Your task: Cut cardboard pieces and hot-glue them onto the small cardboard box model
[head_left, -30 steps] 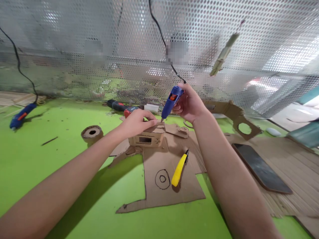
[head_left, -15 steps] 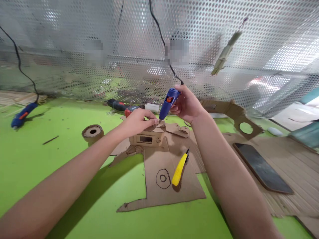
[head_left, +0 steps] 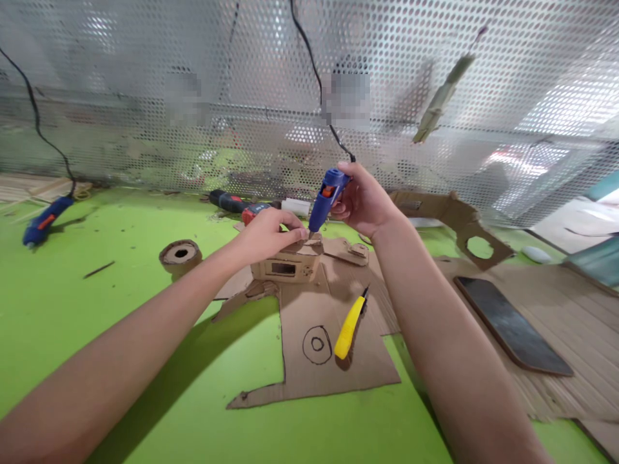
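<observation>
A blue hot glue gun [head_left: 321, 205] with an orange trigger points nozzle down, gripped in my right hand [head_left: 363, 201]. Its tip meets the top of a small cardboard box [head_left: 285, 267], which has a rectangular window in its front. My left hand [head_left: 276, 233] is closed at the top of that box, thumb and fingers close to the nozzle; whatever they pinch there is partly hidden. Under and in front of the box lies a flat cardboard sheet [head_left: 333, 361] with two drawn circles. A yellow utility knife [head_left: 350, 328] rests on the sheet, blade out.
Left stand a cardboard ring [head_left: 180, 256] and a second glue gun [head_left: 48, 222]. A power drill [head_left: 232, 203] lies behind my left hand. To the right are a phone [head_left: 510, 325] and a cut cardboard piece [head_left: 449, 219]. A perforated metal screen [head_left: 271, 77] rises behind the green table [head_left: 193, 399].
Almost nothing differs. Both hands and the glue gun hold their places at the box top; the view has shifted very slightly.
</observation>
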`<state>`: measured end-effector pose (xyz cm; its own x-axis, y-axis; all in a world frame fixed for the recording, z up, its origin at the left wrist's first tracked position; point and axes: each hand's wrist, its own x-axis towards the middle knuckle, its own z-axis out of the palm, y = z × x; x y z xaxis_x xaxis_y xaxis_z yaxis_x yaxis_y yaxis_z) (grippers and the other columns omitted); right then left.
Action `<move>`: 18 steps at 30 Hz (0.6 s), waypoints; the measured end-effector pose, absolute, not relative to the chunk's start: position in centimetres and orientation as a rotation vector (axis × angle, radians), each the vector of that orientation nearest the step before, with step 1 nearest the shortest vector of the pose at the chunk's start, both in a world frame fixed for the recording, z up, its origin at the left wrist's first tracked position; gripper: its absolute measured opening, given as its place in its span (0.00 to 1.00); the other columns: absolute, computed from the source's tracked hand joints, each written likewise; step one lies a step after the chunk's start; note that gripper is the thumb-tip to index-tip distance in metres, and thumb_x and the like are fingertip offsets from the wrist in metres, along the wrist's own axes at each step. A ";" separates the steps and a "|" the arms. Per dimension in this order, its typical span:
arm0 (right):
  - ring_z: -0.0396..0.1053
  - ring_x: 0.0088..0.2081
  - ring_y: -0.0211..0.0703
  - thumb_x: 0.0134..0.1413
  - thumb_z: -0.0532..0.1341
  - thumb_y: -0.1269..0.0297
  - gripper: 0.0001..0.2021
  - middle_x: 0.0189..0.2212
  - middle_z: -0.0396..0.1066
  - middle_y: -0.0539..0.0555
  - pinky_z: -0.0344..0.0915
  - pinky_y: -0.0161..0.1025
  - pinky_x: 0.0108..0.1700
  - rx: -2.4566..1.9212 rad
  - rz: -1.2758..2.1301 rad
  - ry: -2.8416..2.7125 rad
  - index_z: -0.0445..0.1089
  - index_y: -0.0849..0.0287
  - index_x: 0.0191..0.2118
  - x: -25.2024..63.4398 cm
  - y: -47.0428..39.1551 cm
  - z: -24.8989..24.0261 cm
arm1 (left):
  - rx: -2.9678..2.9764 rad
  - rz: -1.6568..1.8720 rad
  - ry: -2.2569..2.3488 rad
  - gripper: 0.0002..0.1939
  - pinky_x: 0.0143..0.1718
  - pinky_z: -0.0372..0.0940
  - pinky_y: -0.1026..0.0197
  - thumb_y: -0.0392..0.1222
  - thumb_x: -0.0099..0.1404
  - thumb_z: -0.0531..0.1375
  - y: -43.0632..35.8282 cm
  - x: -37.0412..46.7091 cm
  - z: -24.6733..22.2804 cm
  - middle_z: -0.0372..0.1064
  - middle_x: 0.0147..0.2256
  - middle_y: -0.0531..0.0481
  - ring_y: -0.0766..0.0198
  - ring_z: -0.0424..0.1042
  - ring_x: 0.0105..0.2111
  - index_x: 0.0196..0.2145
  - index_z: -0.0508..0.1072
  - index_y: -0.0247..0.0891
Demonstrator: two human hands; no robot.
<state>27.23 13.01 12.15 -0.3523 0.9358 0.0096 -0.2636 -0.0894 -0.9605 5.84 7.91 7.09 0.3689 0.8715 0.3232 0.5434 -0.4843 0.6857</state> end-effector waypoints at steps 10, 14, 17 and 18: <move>0.60 0.17 0.31 0.57 0.72 0.52 0.19 0.19 0.69 0.49 0.53 0.30 0.16 -0.824 1.653 -1.192 0.65 0.55 0.26 27.3 13.3 12.0 | 2.168 0.910 1.233 0.13 0.41 0.66 0.58 0.47 0.69 0.63 7.9 5.7 7.1 0.85 0.40 0.48 0.55 0.80 0.41 0.36 0.84 0.37; 0.61 0.17 0.31 0.59 0.70 0.54 0.18 0.20 0.71 0.50 0.54 0.29 0.16 -0.823 1.645 -1.174 0.66 0.56 0.26 27.3 13.3 12.0 | 2.163 0.916 1.214 0.13 0.43 0.67 0.57 0.47 0.69 0.63 8.0 5.7 7.0 0.85 0.40 0.48 0.54 0.80 0.42 0.36 0.84 0.37; 0.61 0.17 0.32 0.58 0.71 0.54 0.16 0.21 0.72 0.50 0.54 0.29 0.16 -0.823 1.636 -1.170 0.67 0.56 0.28 27.2 13.3 11.9 | 2.173 0.925 1.221 0.13 0.43 0.67 0.57 0.47 0.69 0.63 8.0 5.8 7.0 0.85 0.41 0.48 0.54 0.80 0.43 0.36 0.84 0.37; 0.61 0.18 0.32 0.57 0.72 0.54 0.16 0.21 0.72 0.49 0.54 0.29 0.17 -0.824 1.631 -1.169 0.67 0.56 0.28 27.2 13.3 11.9 | 2.178 0.926 1.226 0.12 0.42 0.67 0.57 0.47 0.68 0.63 8.0 5.8 7.0 0.85 0.41 0.48 0.54 0.80 0.43 0.36 0.84 0.37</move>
<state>27.23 13.28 11.92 -0.3383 0.9410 -0.0015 -0.3007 -0.1097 -0.9474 5.77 7.99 6.99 0.3722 0.8692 0.3255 0.5506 -0.4891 0.6765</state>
